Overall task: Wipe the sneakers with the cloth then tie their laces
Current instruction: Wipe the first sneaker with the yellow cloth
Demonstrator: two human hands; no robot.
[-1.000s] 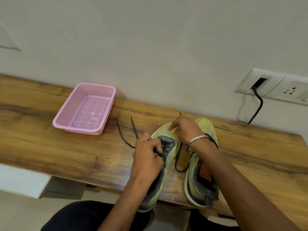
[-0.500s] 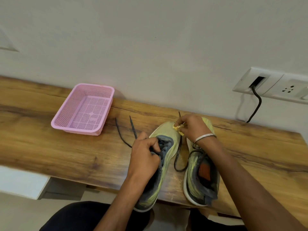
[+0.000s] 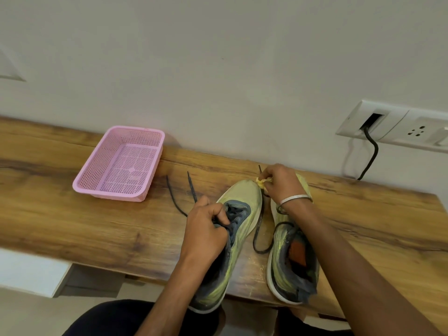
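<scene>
Two yellow-green sneakers stand side by side on the wooden counter (image 3: pixel 97 229), toes toward the wall. The left hand (image 3: pixel 206 229) grips the left sneaker (image 3: pixel 240 214) at its lacing, fingers curled into the dark tongue area. The right hand (image 3: pixel 281 183) pinches one small yellow cloth (image 3: pixel 261 182) just beside the toe of the left sneaker, above the toe of the right sneaker (image 3: pixel 291 263). A single silver bangle (image 3: pixel 294 199) circles the right wrist. Two dark lace ends (image 3: pixel 179 197) trail loose on the counter left of the shoes, and another lace loops between them. One pink basket (image 3: pixel 121 163) sits near the wall, well apart. One wall socket plate (image 3: pixel 400 127) holds a black cable (image 3: pixel 371 156).
</scene>
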